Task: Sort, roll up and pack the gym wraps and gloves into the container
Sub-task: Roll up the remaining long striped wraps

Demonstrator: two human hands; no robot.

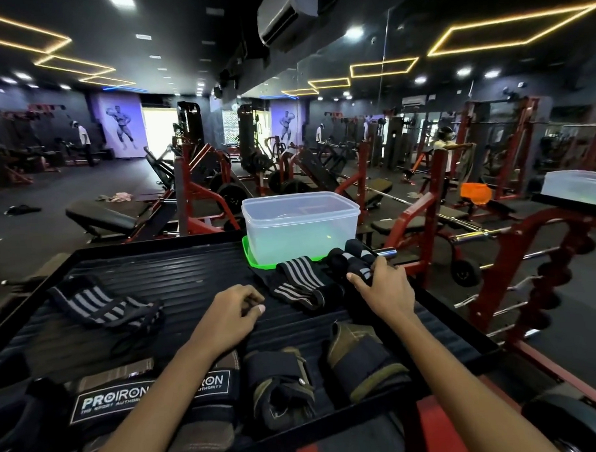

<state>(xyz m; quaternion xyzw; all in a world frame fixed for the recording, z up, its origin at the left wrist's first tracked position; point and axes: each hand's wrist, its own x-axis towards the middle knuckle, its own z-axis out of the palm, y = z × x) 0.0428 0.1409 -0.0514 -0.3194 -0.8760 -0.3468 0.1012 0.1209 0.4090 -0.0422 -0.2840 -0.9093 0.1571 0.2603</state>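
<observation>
Ribbed platform (176, 282): a black ridged surface is seen spread across the near half of the scene, and all the gear is laid on it.
Container (301, 225): a clear plastic box, lidless, is stood at the far edge of the platform on a green lid (248, 257).
Gloves (147, 400): a pair marked PROIRON is laid along the near left edge, partly covered by the left forearm; two more dark, olive-trimmed gloves (364, 366) are laid near right.
Loose wrap (98, 304): a black, grey-striped wrap is left unrolled at far left of the platform.
Second wrap (302, 283): a striped wrap is laid just in front of the container, between the hands.
Rolled wraps (351, 257): black rolls are gathered just right of the container.
Right hand (382, 283): the fingers are curled round one rolled wrap.
Left hand (233, 312): it is rested on the platform, loosely curled, with nothing held.
</observation>
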